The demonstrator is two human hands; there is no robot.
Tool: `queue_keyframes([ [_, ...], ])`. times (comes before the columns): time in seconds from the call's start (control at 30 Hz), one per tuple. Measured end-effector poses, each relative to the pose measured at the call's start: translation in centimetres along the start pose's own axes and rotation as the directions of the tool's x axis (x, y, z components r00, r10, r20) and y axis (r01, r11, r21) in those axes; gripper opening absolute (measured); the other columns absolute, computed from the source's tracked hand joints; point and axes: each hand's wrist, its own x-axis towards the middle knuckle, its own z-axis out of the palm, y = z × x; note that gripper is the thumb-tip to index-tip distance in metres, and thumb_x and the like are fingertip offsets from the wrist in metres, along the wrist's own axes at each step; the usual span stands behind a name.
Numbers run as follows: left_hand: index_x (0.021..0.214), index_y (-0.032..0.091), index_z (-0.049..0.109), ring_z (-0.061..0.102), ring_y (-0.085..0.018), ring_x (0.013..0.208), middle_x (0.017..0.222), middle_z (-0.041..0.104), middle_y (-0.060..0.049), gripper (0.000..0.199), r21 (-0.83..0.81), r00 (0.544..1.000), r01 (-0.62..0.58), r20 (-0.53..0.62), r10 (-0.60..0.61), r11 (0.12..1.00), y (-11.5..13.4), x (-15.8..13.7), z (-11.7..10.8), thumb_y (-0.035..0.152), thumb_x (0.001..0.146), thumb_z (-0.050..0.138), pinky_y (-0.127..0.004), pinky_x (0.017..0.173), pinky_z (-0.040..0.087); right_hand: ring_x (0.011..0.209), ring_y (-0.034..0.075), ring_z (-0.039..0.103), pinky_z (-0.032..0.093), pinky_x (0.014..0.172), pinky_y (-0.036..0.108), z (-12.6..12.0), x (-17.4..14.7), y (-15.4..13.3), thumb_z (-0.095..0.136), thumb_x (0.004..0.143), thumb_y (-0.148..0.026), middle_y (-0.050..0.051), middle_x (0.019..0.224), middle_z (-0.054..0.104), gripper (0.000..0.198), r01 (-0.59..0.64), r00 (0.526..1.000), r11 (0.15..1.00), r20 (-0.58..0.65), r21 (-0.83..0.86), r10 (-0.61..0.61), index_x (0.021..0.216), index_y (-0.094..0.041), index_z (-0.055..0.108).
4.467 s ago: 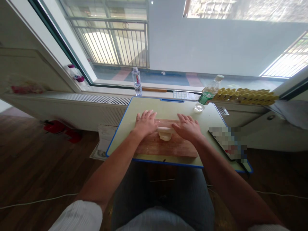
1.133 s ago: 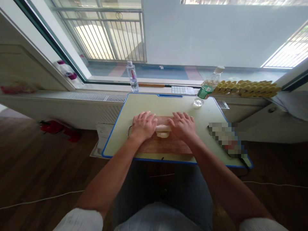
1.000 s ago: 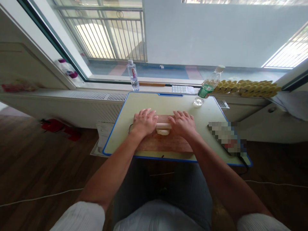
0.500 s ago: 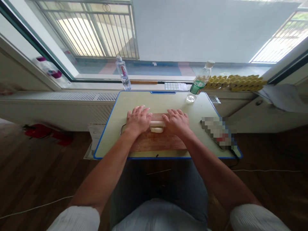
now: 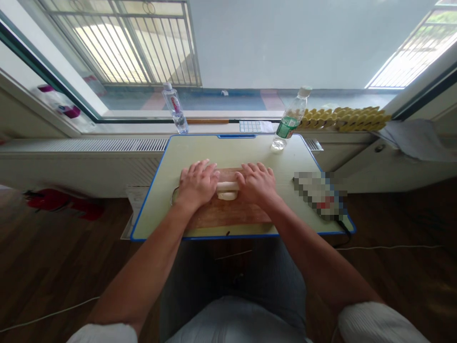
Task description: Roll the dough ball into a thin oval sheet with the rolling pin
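Observation:
A pale rolling pin [image 5: 227, 186] lies crosswise on a wooden cutting board [image 5: 228, 215]. My left hand [image 5: 198, 182] rests palm down over the pin's left part, fingers stretched forward and slightly apart. Over the right part lies my right hand [image 5: 256, 181], also flat with its fingers extended. Both hands hide the pin's ends, so only its middle shows between my thumbs. A small pale lump that looks like dough [image 5: 227, 196] sits against the near side of the pin. How far it extends under the pin I cannot tell.
The board stands on a light green folding table [image 5: 157, 209] with a blue rim. A green-labelled bottle [image 5: 287, 126] stands at its back right; a blurred-out object [image 5: 317, 195] lies at the right. Another bottle [image 5: 175, 110] and yellow egg-carton-like trays [image 5: 342, 119] are on the windowsill.
The whole view has shifted slightly, so things appear a little further left. Both hands and the rolling pin seem marginally nearer to me on the board; the hand poses look the same.

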Motion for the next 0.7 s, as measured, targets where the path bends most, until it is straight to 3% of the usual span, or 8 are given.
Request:
queue_keyframes([
  [0.13, 0.153, 0.024, 0.067, 0.050, -0.035, 0.153, 0.167, 0.056, -0.013, 0.054, 0.012, 0.999, 0.003, 0.033, -0.003, 1.000, 0.1, 0.9, -0.2, 0.045, 0.112, 0.040, -0.060, 0.125, 0.040, 0.145, 0.034, 0.052, 0.039, 0.119, 0.056, -0.2, 0.3, 0.0, 0.037, 0.113, -0.050, 0.011, 0.156, 0.066, 0.055, -0.015, 0.999, 1.000, 0.031, -0.004, 0.015, 0.151, -0.022, 0.065],
  [0.3, 0.150, 0.020, 0.069, 0.053, -0.036, 0.150, 0.162, 0.061, -0.012, 0.054, -0.021, 0.998, -0.061, -0.023, 0.061, 0.998, 0.0, -3.7, -0.2, 0.043, 0.112, 0.038, -0.058, 0.126, 0.039, 0.153, 0.034, 0.044, 0.033, 0.124, 0.056, -0.3, -4.9, -0.5, 0.033, 0.115, -0.052, 0.010, 0.162, 0.061, 0.058, 0.056, 0.997, 0.998, -0.057, -0.011, -0.057, 0.151, -0.020, 0.065],
  [0.37, 0.149, 0.021, 0.070, 0.054, -0.035, 0.149, 0.161, 0.062, -0.011, 0.054, -0.037, 0.997, -0.067, -0.040, 0.065, 0.997, -0.1, -4.5, 0.0, 0.044, 0.112, 0.038, -0.057, 0.126, 0.040, 0.155, 0.035, 0.042, 0.031, 0.126, 0.056, -0.1, -5.5, -0.6, 0.033, 0.114, -0.053, 0.010, 0.164, 0.058, 0.060, 0.062, 0.996, 0.998, -0.070, -0.011, -0.063, 0.153, -0.020, 0.064],
  [0.6, 0.149, 0.021, 0.069, 0.053, -0.036, 0.151, 0.164, 0.059, -0.014, 0.052, 0.005, 1.000, -0.003, -0.001, 0.003, 1.000, -0.1, 0.9, 0.4, 0.043, 0.111, 0.041, -0.061, 0.124, 0.041, 0.153, 0.037, 0.045, 0.035, 0.124, 0.060, 0.1, 1.1, -0.2, 0.037, 0.112, -0.054, 0.012, 0.164, 0.058, 0.062, -0.033, 0.998, 0.999, 0.047, -0.010, 0.034, 0.159, -0.020, 0.059],
  [0.7, 0.150, 0.020, 0.068, 0.052, -0.036, 0.152, 0.164, 0.059, -0.014, 0.053, 0.007, 1.000, -0.004, 0.014, 0.003, 1.000, 0.1, 0.5, 0.0, 0.043, 0.112, 0.040, -0.061, 0.125, 0.040, 0.152, 0.036, 0.046, 0.036, 0.124, 0.060, 0.0, 0.4, -0.3, 0.035, 0.112, -0.051, 0.013, 0.163, 0.059, 0.062, -0.023, 0.999, 1.000, 0.038, -0.001, 0.023, 0.158, -0.017, 0.059],
])
